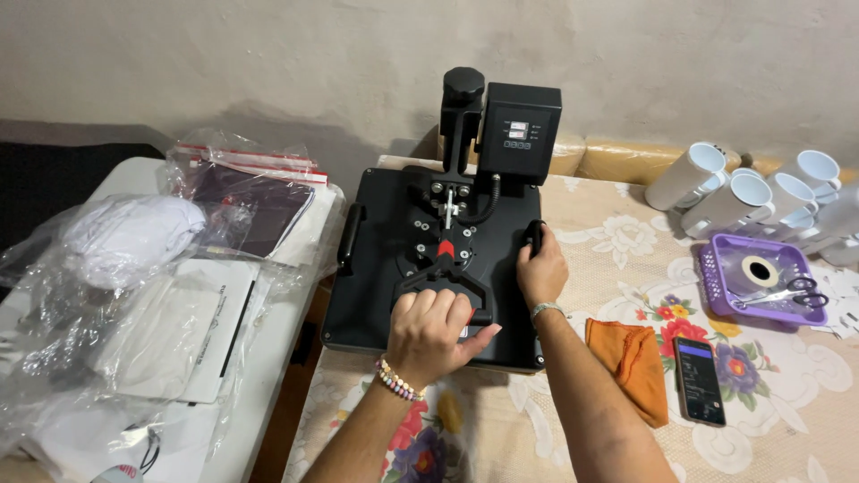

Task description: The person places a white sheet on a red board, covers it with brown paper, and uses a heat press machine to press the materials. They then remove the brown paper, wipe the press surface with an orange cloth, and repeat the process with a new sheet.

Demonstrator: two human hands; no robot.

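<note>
A black heat press (385,259) sits on a table with a floral cloth (787,394), its top plate lowered flat. My left hand (434,333) is closed around the press's front lever handle, near the red grip (445,249). My right hand (541,268) grips the black side handle on the right edge of the plate. The control box (519,130) with a small display stands at the back of the press. A beaded bracelet is on my left wrist.
An orange cloth (633,362) and a dark phone (699,380) lie right of the press. A purple tray (729,246) holds tape and scissors (792,293). White mugs (761,192) lie behind it. Plastic-bagged garments (170,295) cover the white table on the left.
</note>
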